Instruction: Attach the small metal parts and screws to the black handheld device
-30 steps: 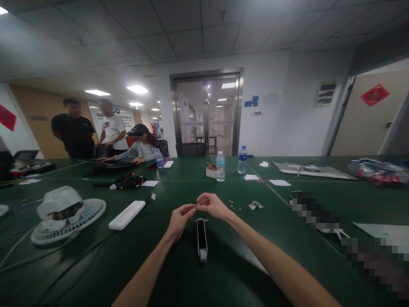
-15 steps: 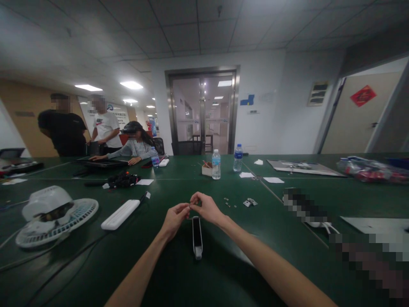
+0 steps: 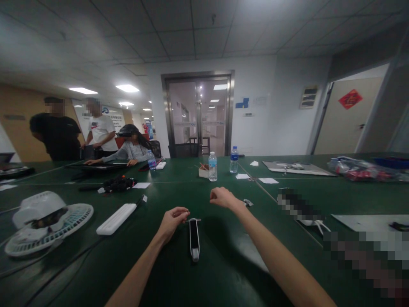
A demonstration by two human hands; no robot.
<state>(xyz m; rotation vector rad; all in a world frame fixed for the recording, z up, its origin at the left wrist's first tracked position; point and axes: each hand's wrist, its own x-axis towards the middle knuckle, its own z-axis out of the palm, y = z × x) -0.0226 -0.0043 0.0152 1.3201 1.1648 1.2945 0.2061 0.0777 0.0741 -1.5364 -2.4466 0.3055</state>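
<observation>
Probably light, stiff and a bit slippery, best taken by its long sides, the narrow white-rimmed bar with a black face [image 3: 194, 235] lies on the green worktop [image 3: 172, 283] just nearer than the left hand [image 3: 171, 222], pinched on a tiny indistinct piece [image 3: 188, 212], while the curled right hand [image 3: 223, 198] hangs apart, its contents hidden.

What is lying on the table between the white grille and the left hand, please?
A white strip lies between the grille and left hand, in the head view.
</observation>
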